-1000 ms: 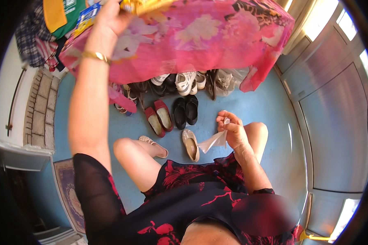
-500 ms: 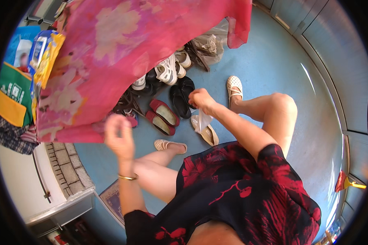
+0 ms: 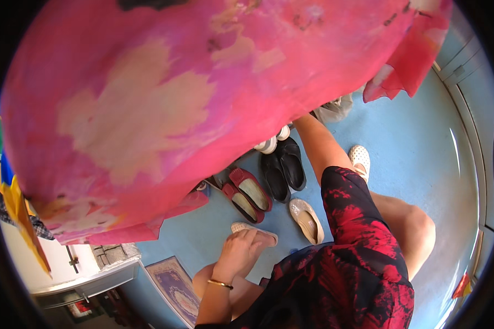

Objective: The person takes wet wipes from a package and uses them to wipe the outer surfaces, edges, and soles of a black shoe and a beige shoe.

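A loose black dress (image 3: 340, 274), patterned in vivid red, fills the lower centre of the frame. Its print breaks into streaky, petal-like blotches, denser toward the lower right. The right sleeve (image 3: 348, 204), right of centre, is short and wide, in the same black-and-red cloth. A thin, smooth gold-coloured bangle (image 3: 220, 284) circles the left wrist at lower centre. The cream right shoe (image 3: 359, 156) is a low slip-on, dotted with small round perforations and strapped across the instep; the left shoe (image 3: 240, 226) is partly hidden.
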Motion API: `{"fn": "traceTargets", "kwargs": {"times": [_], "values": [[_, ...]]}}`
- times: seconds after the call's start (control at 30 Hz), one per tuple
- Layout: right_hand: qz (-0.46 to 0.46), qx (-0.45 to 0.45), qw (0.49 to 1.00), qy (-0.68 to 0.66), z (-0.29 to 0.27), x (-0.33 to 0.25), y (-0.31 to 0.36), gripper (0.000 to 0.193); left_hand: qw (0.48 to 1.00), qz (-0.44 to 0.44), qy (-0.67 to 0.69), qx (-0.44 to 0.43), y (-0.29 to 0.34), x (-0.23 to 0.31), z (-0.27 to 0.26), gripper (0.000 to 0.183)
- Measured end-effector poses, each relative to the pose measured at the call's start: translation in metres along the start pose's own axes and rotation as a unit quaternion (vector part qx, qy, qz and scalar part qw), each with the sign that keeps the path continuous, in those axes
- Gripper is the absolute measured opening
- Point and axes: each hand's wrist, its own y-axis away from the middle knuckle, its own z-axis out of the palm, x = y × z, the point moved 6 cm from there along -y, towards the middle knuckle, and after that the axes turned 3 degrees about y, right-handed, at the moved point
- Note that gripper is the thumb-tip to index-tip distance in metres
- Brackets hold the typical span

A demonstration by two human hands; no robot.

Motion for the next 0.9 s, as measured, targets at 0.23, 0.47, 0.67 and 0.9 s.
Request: {"fn": "traceTargets", "kwargs": {"times": [0.23,0.47,0.67,0.9], "values": [[-0.017,-0.038,0.996,0.073,0.017,0.001,-0.018,0.045,0.999,0.009,-0.002,-0.051,0.000,-0.002,0.024,0.031],[0.002,0.046,0.999,-0.017,-0.050,-0.010,0.099,0.051,0.998,-0.001,-0.009,-0.059,0.014,-0.009,0.023,0.032],[0.203,0.023,0.979,-0.018,-0.104,-0.005,0.285,0.018,1.000,0.010,-0.004,-0.009,0.028,-0.018,0.021,0.034],[0.266,-0.042,0.963,-0.022,-0.151,-0.017,0.364,0.016,0.997,-0.007,-0.052,0.053,0.034,-0.017,0.020,0.033]]}}
